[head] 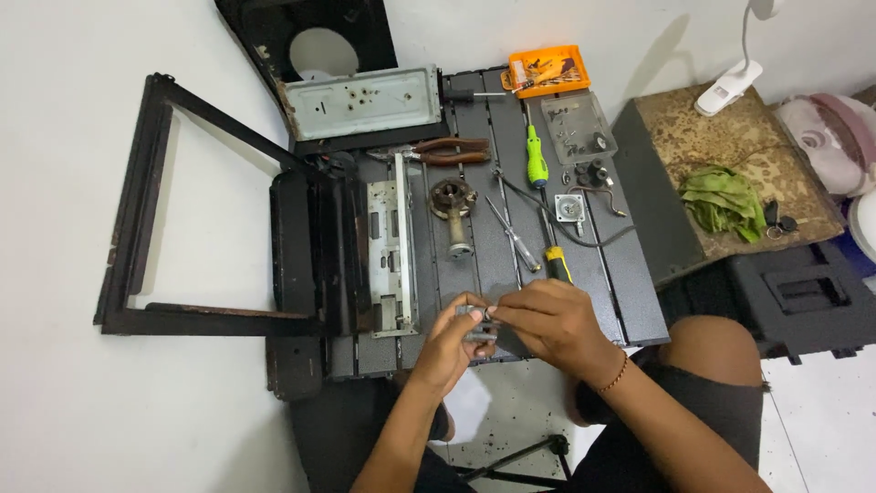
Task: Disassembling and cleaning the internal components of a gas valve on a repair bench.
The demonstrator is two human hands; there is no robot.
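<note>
Low in the centre of the frame, the left hand [453,340] pinches a small grey metal part [476,324] over the dark slatted panel [602,274]; the right hand [547,321] closes its fingertips on the part's top, perhaps on a screw, though that is too small to tell; a slip could drop it between the slats, near the yellow-handled screwdriver [537,245].

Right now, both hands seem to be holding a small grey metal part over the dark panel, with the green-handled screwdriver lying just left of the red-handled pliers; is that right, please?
Not quite. In the head view the green-handled screwdriver lies right of the red-handled pliers, not left. The rest holds: the left hand and right hand hold a small grey metal part over the dark panel.
</note>
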